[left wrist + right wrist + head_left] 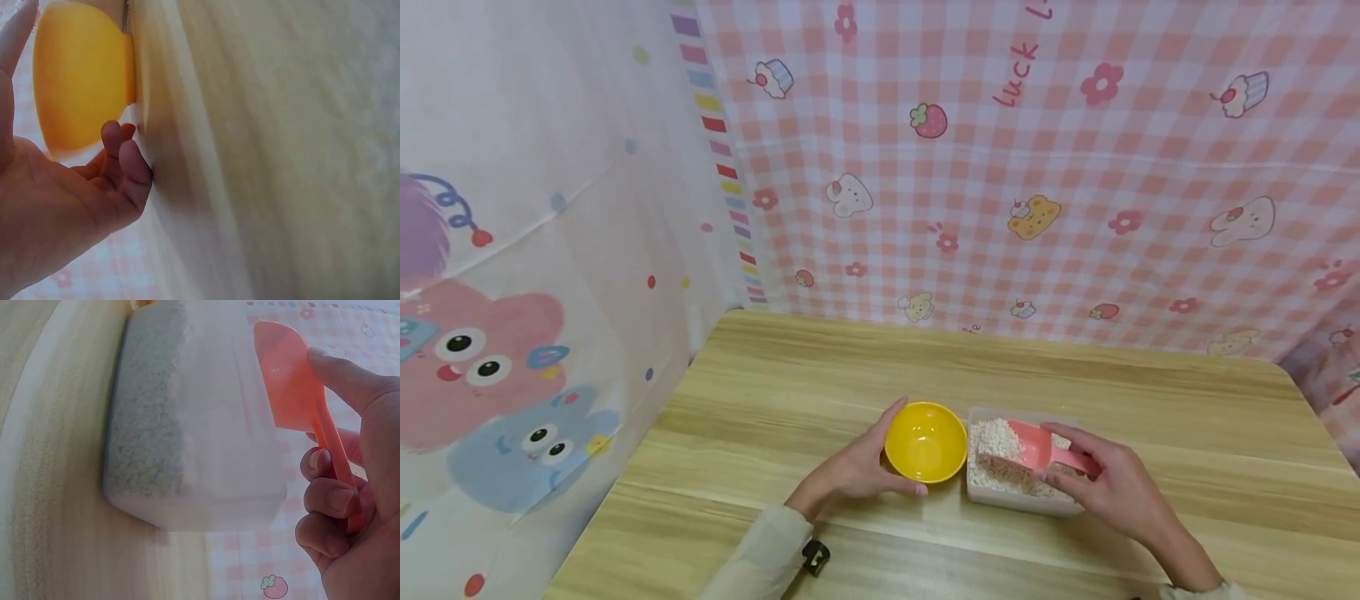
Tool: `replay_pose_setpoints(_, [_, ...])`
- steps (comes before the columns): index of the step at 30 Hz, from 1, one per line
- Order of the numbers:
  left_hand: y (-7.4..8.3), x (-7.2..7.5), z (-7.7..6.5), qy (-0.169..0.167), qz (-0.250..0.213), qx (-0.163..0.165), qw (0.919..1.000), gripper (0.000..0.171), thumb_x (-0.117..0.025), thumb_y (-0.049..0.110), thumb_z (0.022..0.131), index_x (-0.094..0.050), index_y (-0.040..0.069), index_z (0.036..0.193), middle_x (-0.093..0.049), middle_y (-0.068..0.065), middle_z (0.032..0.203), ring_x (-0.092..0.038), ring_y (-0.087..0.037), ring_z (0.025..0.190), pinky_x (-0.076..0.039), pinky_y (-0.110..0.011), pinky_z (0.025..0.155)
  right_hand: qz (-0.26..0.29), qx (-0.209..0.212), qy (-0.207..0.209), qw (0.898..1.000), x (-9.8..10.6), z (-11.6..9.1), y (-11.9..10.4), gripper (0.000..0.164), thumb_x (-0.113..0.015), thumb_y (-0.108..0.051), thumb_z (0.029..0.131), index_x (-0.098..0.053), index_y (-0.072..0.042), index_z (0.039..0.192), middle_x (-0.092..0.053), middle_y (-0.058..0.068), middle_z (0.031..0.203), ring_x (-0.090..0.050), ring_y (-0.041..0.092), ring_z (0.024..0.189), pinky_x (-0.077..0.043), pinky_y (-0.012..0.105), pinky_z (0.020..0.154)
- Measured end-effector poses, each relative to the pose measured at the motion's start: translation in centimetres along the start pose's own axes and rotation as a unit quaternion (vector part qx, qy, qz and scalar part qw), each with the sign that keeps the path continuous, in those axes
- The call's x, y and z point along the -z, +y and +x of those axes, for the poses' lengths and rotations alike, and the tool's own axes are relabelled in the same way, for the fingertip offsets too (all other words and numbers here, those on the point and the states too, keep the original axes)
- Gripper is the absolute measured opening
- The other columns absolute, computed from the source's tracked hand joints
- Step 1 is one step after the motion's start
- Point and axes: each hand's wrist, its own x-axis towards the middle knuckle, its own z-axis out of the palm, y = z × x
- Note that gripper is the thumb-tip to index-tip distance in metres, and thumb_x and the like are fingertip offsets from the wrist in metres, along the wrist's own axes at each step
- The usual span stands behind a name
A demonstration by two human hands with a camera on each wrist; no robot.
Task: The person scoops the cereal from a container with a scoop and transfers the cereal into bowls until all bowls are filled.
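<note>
A yellow bowl (925, 442) stands upright on the table, and only its bare yellow inside shows. My left hand (859, 465) holds it from the left, thumb along the near side and fingers along the far side. Just right of the bowl is a translucent plastic box (1026, 503) partly filled with pale, grain-like flakes. Over this box my right hand (1111, 479) grips a pink scoop (1036, 446) by its handle. The scoop points left and carries a heap of the flakes (997, 437). In the right wrist view, fingers curl around the scoop's handle (340, 469).
A wood-patterned table (775, 375) carries everything. Behind it hangs a pink checked cloth (970, 192), and a white cartoon-printed cloth (587, 250) hangs at the left. A small black band-like piece (816, 556) sits by the left sleeve (763, 554).
</note>
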Motion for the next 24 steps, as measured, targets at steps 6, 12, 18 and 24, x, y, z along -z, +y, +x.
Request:
replay_pose_setpoints(6, [-0.24,-0.12,0.33,-0.010,-0.012,0.009,0.9998,0.118,-0.086,0.043,0.076,-0.006,0.024,0.160,-0.026,-0.008,0.162,-0.034,-0.028,0.143,-0.022,-0.054,0.118,0.012,-0.002,-0.007,1.000,0.20,0.09,-0.12,0.051,-0.083,-0.014,0.080,-0.065,-0.012,0.127,-0.053,-0.010,0.068,-0.042,-0.001,0.054,-0.038,0.022,0.045])
replay_pose_setpoints(12, [-0.25,-0.09,0.45,-0.016,-0.022,0.008,0.9996,0.117,-0.086,0.041,0.076,-0.006,0.023,0.160,-0.027,-0.007,0.162,-0.035,-0.026,0.142,-0.021,-0.052,0.118,0.011,0.002,-0.009,1.000,0.54,0.34,-0.39,0.051,-0.082,-0.008,0.079,-0.065,-0.012,0.127,-0.049,-0.009,0.068,-0.038,0.000,0.055,-0.036,0.021,0.046])
replay_pose_setpoints(18, [-0.46,-0.03,0.61,-0.018,-0.021,0.010,0.9996,0.116,-0.085,0.041,0.077,-0.006,0.025,0.160,-0.026,-0.005,0.162,-0.036,-0.024,0.142,-0.023,-0.050,0.118,0.017,0.004,-0.010,1.000,0.78,0.47,-0.56,0.052,-0.081,-0.007,0.079,-0.065,-0.012,0.128,-0.049,-0.008,0.069,-0.039,0.000,0.056,-0.036,0.021,0.046])
replay_pose_setpoints(24, [-0.54,-0.01,0.59,-0.018,-0.022,0.014,0.9995,0.115,-0.085,0.041,0.077,-0.006,0.026,0.160,-0.029,-0.005,0.160,-0.038,-0.024,0.140,-0.024,-0.050,0.118,0.023,0.006,-0.015,1.000,0.88,0.69,-0.83,0.050,-0.081,-0.011,0.081,-0.065,-0.014,0.129,-0.046,-0.009,0.067,-0.038,0.000,0.055,-0.037,0.022,0.046])
